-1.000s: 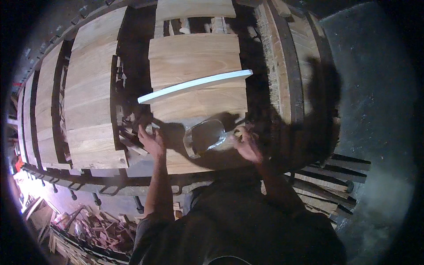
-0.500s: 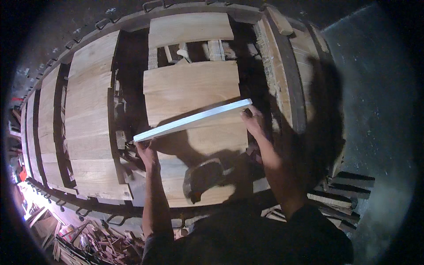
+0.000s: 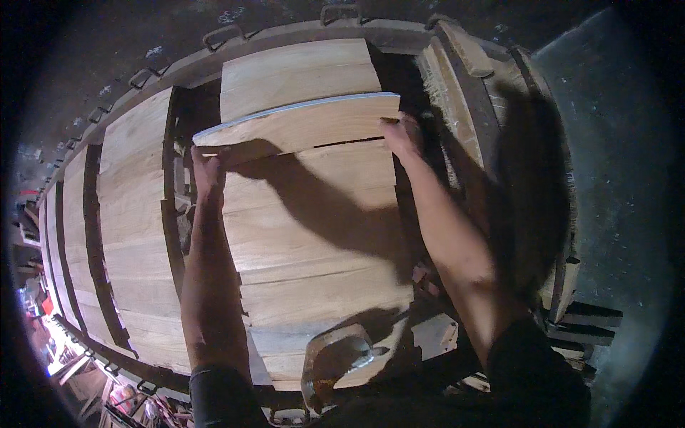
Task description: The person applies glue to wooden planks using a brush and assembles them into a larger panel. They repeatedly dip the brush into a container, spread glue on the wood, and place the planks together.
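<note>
A wooden board with a pale bluish-white far edge spans between my two hands over the middle column of planks. My left hand grips its left end, thumb on top. At the right end, my right hand grips the board. Its far edge borders the far planks, and a thin dark gap shows between its near edge and the near planks. Whether the board rests on anything beneath is hidden. A rusty C-shaped metal piece lies at the near end of the column.
More plank columns lie to the left, with dark gaps between. A metal frame rail with loop handles runs along the far side. Thick timber stands at the right, beside a grey floor. Wood scraps lie at lower left.
Both hands have carried the board away from me, toward the far planks. It has turned from edge-on to flatter, so its broad face shows and covers the former opening.
</note>
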`<state>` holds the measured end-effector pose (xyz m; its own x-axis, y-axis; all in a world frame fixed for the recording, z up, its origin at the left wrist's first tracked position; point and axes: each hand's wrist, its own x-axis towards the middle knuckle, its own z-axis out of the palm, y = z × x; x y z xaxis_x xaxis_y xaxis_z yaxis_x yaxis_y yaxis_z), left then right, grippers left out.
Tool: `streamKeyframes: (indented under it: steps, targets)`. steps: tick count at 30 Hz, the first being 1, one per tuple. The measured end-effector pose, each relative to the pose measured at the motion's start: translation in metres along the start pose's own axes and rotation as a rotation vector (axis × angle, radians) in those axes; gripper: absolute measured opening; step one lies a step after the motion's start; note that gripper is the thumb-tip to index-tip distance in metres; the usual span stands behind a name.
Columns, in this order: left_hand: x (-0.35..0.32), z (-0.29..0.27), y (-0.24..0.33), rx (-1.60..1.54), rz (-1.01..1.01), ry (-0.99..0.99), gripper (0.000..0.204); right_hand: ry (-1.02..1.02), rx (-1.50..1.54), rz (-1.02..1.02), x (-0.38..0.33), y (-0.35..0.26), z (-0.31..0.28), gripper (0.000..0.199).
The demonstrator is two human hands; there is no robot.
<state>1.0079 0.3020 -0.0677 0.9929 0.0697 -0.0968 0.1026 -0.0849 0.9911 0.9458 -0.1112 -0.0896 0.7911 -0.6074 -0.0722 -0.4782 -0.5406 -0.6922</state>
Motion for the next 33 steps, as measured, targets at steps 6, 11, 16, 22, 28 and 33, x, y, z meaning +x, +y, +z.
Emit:
streamKeyframes:
  steps: [6,11,16,22,28,33]
  targets:
    - [0.014,-0.018,-0.097,0.698,0.197,0.13,0.056,0.003,-0.067,0.003,-0.014,0.02,0.048,0.051]
    - [0.0,0.018,-0.059,0.703,0.041,0.257,0.08,0.039,0.046,-0.035,-0.012,0.017,0.045,0.055]
    - [0.013,0.018,-0.064,0.57,0.096,0.34,0.078,0.074,-0.147,-0.015,0.016,0.034,0.058,0.055]
    - [0.002,0.024,-0.049,0.708,0.129,0.389,0.072,0.186,-0.137,-0.196,0.015,0.04,0.063,0.059]
    - [-0.007,0.034,-0.033,0.672,0.071,0.288,0.064,0.246,-0.316,-0.213,0.019,0.048,0.061,0.063]
    - [-0.002,0.018,-0.049,0.725,0.129,0.33,0.075,0.12,-0.133,-0.049,-0.008,-0.002,0.052,0.066]
